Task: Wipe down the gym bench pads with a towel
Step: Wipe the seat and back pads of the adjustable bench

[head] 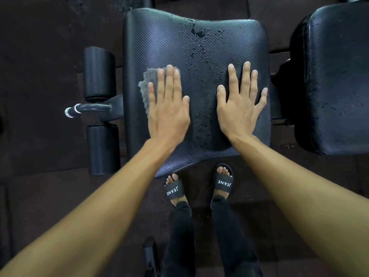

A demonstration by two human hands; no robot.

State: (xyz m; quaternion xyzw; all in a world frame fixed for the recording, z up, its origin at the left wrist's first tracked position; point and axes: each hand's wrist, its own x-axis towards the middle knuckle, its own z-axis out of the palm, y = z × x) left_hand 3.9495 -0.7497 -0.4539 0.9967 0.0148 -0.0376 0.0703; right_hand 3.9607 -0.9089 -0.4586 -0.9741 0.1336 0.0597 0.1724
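Forearms fill the near field, both reaching out over the seat pad [199, 86], which serves as landmark for all positions below. Nearer than the pad: two feet in black slides [223, 182] on the dark rubber floor [50, 196], toes at the pad's near edge. Left hand [168, 104] lies flat, fingers together and extended, pressing a grey towel [146, 86] onto the left part of the pad; no closed grasp, the cloth is pinned under the palm and fingers, with its edge showing past the little-finger side and the fingertips. Right hand [240, 102] lies flat and spread wide on the right part of the pad, holding nothing, apparently bracing. Droplets [199, 48] and wet patches run from the far centre of the pad down the strip between the two hands. Surface to the left and far left of the pad looks dry and even. Left of the pad: two foam rollers [98, 72] on a metal bar [89, 108]. Right of the pad: a second pad [335, 76], also speckled with moisture, untouched by either hand. Judgement: wiping of the seat pad is under way, perhaps a third done; the wet central band and far edge remain, then the second pad entirely.
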